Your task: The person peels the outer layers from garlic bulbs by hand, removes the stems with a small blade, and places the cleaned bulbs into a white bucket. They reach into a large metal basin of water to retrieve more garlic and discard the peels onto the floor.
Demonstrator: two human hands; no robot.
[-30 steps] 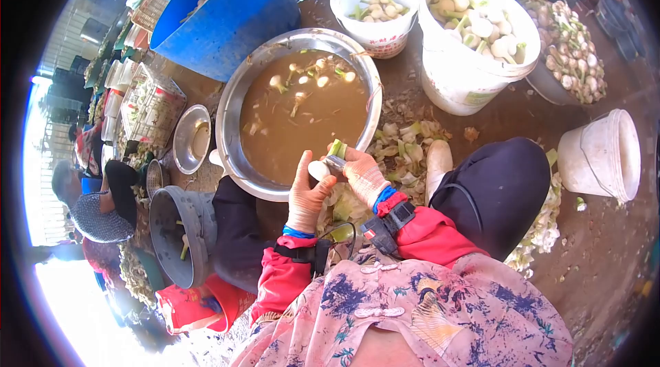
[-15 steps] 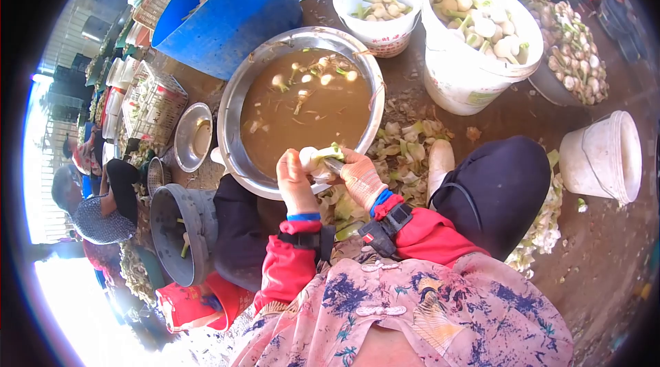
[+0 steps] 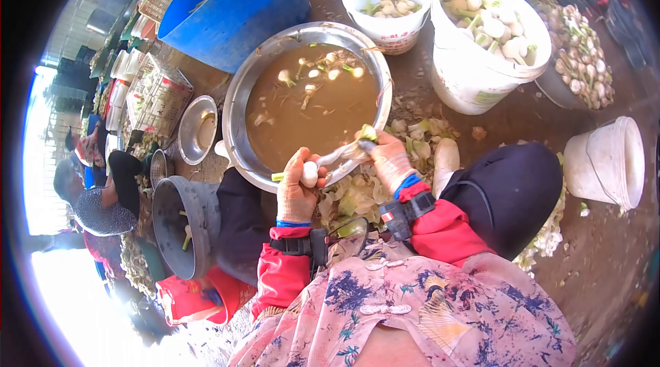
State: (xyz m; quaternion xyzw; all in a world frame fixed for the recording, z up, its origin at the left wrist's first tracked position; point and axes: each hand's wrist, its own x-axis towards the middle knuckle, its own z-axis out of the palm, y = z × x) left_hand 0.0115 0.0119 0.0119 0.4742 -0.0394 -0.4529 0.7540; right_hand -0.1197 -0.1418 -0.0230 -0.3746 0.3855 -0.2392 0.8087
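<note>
My left hand [image 3: 297, 187] is closed around a white fresh garlic bulb [image 3: 310, 174], its green stem [image 3: 278, 176] poking out to the left. A pale strip of garlic peel [image 3: 338, 154] stretches from near the bulb to my right hand [image 3: 390, 163], whose fingers pinch it. A small grey piece, perhaps a blade, shows by the right fingertips, with a green bit beside it. Both hands are over the near rim of a metal basin [image 3: 234, 102] of brown water, where several garlic bulbs [image 3: 285, 77] float.
White buckets [image 3: 467, 85] [image 3: 379, 30] of trimmed garlic stand beyond the basin. Right of them lies a garlic heap [image 3: 581, 58], with another white bucket [image 3: 601, 161] nearer. Peelings [image 3: 364, 192] cover the ground between my legs. A grey bucket [image 3: 199, 229] and a seated person [image 3: 103, 212] are at left.
My hands have moved apart, the right one going right and slightly up with the peel. The garlic bulb stays in my left hand, its stem now pointing left.
</note>
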